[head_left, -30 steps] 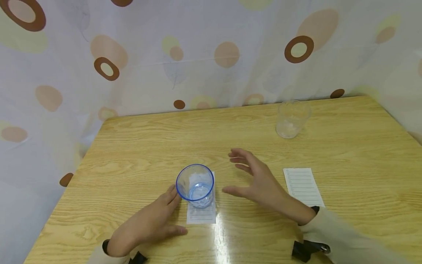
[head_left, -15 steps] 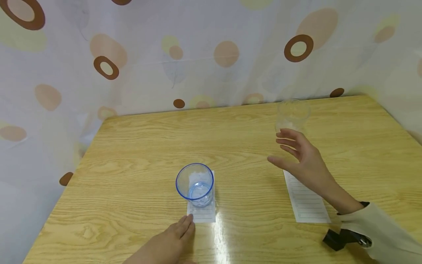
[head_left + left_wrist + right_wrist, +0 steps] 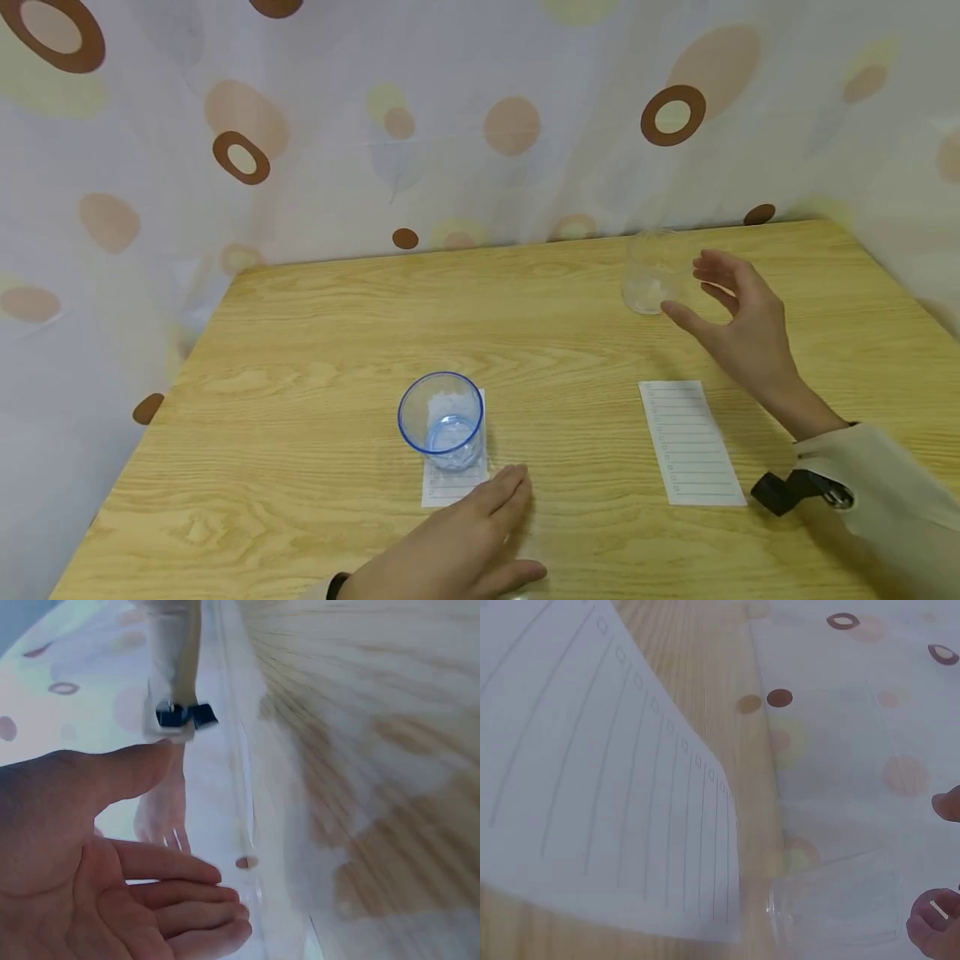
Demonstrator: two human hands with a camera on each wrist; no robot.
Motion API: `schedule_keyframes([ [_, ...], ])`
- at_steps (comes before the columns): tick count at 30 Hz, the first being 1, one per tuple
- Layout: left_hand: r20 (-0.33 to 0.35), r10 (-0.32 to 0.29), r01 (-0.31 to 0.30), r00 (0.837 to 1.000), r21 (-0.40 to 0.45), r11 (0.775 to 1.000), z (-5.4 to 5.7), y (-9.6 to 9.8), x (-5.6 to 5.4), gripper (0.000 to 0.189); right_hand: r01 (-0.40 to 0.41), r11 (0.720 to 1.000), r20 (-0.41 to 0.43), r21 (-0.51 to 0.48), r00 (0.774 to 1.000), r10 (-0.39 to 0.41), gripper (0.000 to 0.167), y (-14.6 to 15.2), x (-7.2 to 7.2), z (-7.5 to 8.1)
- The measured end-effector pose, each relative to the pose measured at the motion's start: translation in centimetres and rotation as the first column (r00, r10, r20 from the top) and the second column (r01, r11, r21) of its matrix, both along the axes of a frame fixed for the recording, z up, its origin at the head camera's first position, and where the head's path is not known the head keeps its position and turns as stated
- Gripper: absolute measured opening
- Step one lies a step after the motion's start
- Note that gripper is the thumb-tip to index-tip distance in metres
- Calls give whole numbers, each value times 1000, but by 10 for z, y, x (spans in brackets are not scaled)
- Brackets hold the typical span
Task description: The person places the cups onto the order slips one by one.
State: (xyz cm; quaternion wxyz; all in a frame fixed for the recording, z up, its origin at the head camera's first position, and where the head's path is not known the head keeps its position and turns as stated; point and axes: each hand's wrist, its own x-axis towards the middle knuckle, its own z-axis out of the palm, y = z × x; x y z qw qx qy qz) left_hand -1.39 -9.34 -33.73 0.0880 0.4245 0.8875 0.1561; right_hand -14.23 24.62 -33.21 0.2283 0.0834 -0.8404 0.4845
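A blue-rimmed clear glass (image 3: 454, 454) stands upright on a lined paper slip (image 3: 442, 493) left of the table's middle. My left hand (image 3: 457, 533) is just in front of that slip, fingers straight and holding nothing; the left wrist view shows its bare palm (image 3: 105, 900). Toward the back right stands a clear colourless glass (image 3: 651, 283). My right hand (image 3: 750, 329) is beside this glass on its right, thumb and fingers spread apart. In the right wrist view the clear glass (image 3: 840, 907) lies close to the fingertips (image 3: 930, 922); whether they touch cannot be told.
A second lined paper slip (image 3: 692, 446) lies on the wooden table (image 3: 315, 333), in front of the clear glass and left of the right forearm. Behind the table hangs a dotted curtain (image 3: 450, 167), close to its back edge.
My right hand has moved right and away from me, from near the blue-rimmed glass to beside the clear glass. My left hand has left the blue-rimmed glass and shifted nearer and rightward.
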Motion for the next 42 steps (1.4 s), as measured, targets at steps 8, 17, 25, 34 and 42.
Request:
schedule_keyframes([
  [8, -24, -29, 29, 999, 11, 1000, -6, 30, -12, 70, 41, 999, 164, 28, 985, -45, 72, 10, -14, -2],
  [17, 26, -30, 29, 999, 30, 999, -11, 67, -34, 73, 84, 996, 252, 10, 964, -84, 84, 14, -29, -7],
  [25, 73, -31, 30, 997, 16, 999, -15, 94, -53, 74, 80, 996, 363, -31, 930, -63, 95, 17, -42, -9],
  [34, 122, 7, 0, 993, -59, 998, -18, 138, -70, 83, 92, 992, 420, -87, 906, -48, 100, 22, -53, -15],
  [42, 101, 66, -39, 993, -252, 967, -27, 152, -78, 96, 58, 993, 411, -107, 912, -9, 99, 16, -58, -20],
])
